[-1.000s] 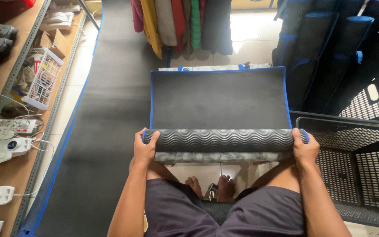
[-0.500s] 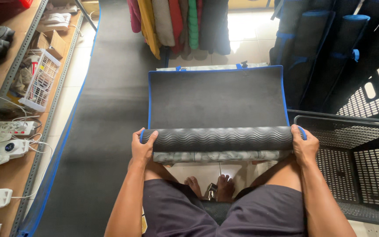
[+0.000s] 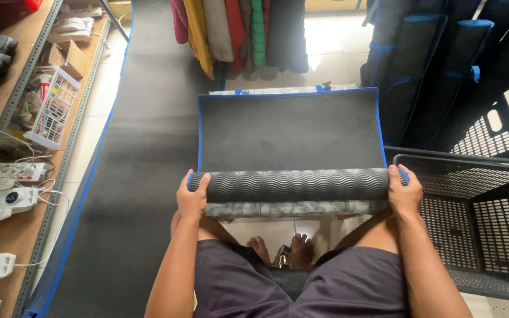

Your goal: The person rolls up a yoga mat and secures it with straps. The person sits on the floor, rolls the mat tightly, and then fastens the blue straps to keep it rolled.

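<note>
The left hand [image 3: 192, 197] and right hand [image 3: 405, 193] each grip one end of a half-rolled dark mat [image 3: 290, 135] with blue edges. The roll sits near 6 o'clock; the flat part stretches toward 12 o'clock.

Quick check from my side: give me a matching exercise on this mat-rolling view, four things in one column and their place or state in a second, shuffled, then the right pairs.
Things:
1. left hand
2. right hand
3. flat part of the mat
4. black mesh crate

Places or states:
A. spread out beyond the roll, blue-edged
B. gripping the roll's right end
C. standing to the right of the person
D. gripping the roll's left end

Pairs: 1-D, 2-B, 3-A, 4-C
</note>
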